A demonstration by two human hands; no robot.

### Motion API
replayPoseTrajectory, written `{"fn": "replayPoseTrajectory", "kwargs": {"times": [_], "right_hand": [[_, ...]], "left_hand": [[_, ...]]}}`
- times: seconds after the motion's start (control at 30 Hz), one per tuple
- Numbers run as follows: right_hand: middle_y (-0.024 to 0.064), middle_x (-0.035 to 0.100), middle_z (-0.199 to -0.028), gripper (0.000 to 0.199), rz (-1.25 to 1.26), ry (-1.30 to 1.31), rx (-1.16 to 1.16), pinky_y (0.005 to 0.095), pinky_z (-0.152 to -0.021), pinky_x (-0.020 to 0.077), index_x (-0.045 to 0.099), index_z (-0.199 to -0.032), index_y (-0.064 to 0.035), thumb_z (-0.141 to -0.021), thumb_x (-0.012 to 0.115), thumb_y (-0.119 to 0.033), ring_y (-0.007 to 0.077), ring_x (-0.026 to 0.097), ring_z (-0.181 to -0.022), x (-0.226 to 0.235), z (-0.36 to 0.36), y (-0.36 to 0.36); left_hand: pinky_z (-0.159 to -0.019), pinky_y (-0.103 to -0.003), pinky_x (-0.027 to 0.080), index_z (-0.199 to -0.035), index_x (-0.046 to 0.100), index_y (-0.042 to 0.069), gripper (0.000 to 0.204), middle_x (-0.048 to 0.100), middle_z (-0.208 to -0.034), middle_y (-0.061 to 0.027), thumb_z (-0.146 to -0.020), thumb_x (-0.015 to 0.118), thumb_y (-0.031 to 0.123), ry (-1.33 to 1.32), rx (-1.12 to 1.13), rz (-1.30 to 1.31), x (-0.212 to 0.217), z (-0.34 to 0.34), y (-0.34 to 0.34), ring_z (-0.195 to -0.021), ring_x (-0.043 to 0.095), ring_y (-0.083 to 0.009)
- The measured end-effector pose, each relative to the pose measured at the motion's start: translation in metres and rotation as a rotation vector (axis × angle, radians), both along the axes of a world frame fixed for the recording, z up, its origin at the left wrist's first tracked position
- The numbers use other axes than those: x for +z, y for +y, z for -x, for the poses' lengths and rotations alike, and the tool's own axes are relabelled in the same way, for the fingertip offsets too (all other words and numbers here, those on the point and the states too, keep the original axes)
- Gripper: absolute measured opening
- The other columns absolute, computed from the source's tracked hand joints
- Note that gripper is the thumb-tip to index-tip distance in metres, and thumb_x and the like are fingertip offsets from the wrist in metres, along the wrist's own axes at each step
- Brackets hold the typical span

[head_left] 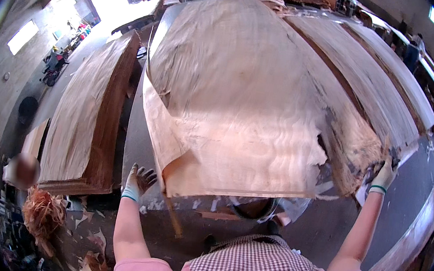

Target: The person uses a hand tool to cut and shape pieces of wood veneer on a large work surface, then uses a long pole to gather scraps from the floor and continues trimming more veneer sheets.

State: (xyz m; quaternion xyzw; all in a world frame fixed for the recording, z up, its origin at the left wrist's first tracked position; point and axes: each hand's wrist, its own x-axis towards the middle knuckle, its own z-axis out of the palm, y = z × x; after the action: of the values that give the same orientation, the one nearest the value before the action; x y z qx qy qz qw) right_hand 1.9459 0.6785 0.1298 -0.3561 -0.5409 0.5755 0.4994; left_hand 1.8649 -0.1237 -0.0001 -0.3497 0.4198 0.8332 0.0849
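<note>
A large pale wood veneer sheet [241,154] lies over the table in front of me, its near left corner curled up and its right side torn. My left hand [139,180], in a white glove with dark fingers, is just left of the curled corner, fingers spread and holding nothing. Reaching out to the right, my right hand [385,173] wears the same kind of glove. Its fingers are closed at the ragged, darkened right edge of the veneer; the fingertips are partly hidden.
To the left stands a tall veneer stack [77,119]; more long stacks [358,71] lie at the right. Brown shavings [43,212] are bunched at lower left, near a person with a blurred head [23,171]. A pale sheet [408,243] leans at lower right.
</note>
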Motion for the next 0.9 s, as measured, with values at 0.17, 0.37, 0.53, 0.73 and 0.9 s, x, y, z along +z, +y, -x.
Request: {"fn": "replayPoseTrajectory", "kwargs": {"times": [0.17,0.37,0.53,0.73,0.9], "right_hand": [[0.0034,0.060,-0.083,0.018,-0.431,-0.149,-0.012,0.0265,-0.063,0.0436,0.060,-0.097,-0.0016,-0.091,0.055,-0.017,0.0104,0.053,-0.070,-0.009,-0.072,-0.149],[0.0078,0.065,-0.093,0.016,0.191,-0.475,1.285,0.0286,-0.076,0.0497,0.063,-0.099,-0.0013,-0.084,0.056,-0.002,0.0150,0.061,-0.083,-0.098,-0.079,-0.407],[0.0123,0.064,-0.095,0.037,0.058,-0.963,1.677,0.0327,-0.071,0.0490,0.057,-0.107,0.0080,-0.087,0.057,-0.022,0.0194,0.060,-0.078,-0.175,-0.095,-0.550],[0.0115,0.064,-0.092,0.028,0.980,-0.643,1.738,0.0365,-0.068,0.0504,0.056,-0.107,-0.0006,-0.093,0.054,-0.025,0.0213,0.062,-0.075,-0.197,-0.091,-0.634],[0.0091,0.063,-0.088,0.025,1.107,-0.567,1.769,0.0355,-0.064,0.0524,0.055,-0.101,-0.0041,-0.092,0.056,-0.028,0.0210,0.063,-0.076,-0.163,-0.089,-0.652]], "left_hand": [[-0.097,-0.046,0.037,-0.144,0.022,0.017,0.084,0.042,-0.136,-0.0125,-0.082,0.047,0.068,0.079,-0.112,0.217,-0.027,-0.044,-0.061,-0.121,0.045,-0.0298],[-0.103,-0.048,0.034,-0.141,0.027,0.012,0.081,0.041,-0.137,-0.0080,-0.083,0.048,0.065,0.209,-0.071,0.123,-0.031,-0.068,-0.065,-0.125,0.041,-0.0283],[-0.098,-0.056,0.038,-0.144,0.019,0.019,0.077,0.036,-0.141,-0.0119,-0.086,0.053,0.056,0.167,-0.197,0.292,-0.024,-0.077,-0.072,-0.126,0.040,-0.0339],[-0.085,-0.039,0.052,-0.147,0.008,0.018,0.096,0.038,-0.139,-0.0122,-0.076,0.070,-0.002,0.482,-0.359,0.635,-0.033,-0.085,-0.074,-0.111,0.054,-0.0248],[-0.106,-0.030,0.032,-0.144,0.018,0.001,0.095,0.033,-0.142,-0.0139,-0.066,0.073,-0.003,0.430,-0.259,0.800,-0.031,-0.073,-0.072,-0.128,0.037,-0.0232]]}}
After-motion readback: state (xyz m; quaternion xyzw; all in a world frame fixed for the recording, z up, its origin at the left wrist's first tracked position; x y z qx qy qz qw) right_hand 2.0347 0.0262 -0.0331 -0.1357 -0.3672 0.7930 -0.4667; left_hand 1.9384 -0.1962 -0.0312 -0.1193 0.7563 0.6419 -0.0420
